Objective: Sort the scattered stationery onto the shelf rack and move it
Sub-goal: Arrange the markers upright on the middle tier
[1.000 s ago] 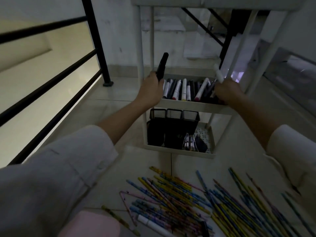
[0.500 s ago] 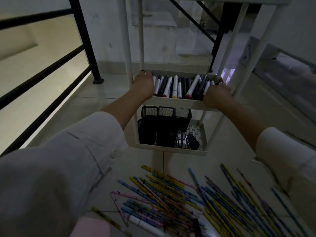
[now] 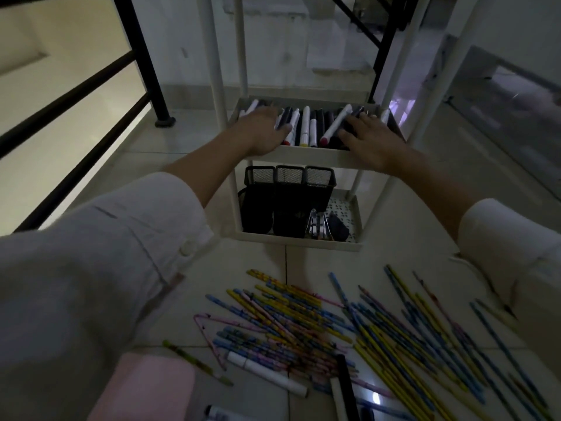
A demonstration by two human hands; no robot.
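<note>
1. The rack (image 3: 303,155) stands on the tiled floor straight ahead, white, with thin upright posts and at least two trays in view
2. Its middle tray holds a row of markers (image 3: 306,126) lying side by side, black and white barrels with coloured caps toward the near rim
3. The left hand (image 3: 263,132) lies flat on the left end of that row, fingers straight and spread, gripping nothing
4. The right hand (image 3: 372,138) lies the same way on the right end – palm down, fingers fanned over the dark markers, holding nothing
5. On the bottom tray (image 3: 303,243) three black mesh holders (image 3: 290,202) stand in a line, touching; just beside them on the right sit small metal bits, too dim to name
6. On the floor near the rack a heap of pencils (image 3: 303,308) lies scattered – blue, yellow and pink, crossing one another
7. A white marker (image 3: 267,373) and a black marker (image 3: 344,384) lie at the near edge of the heap
8. A black railing (image 3: 142,56) runs along the left
</note>
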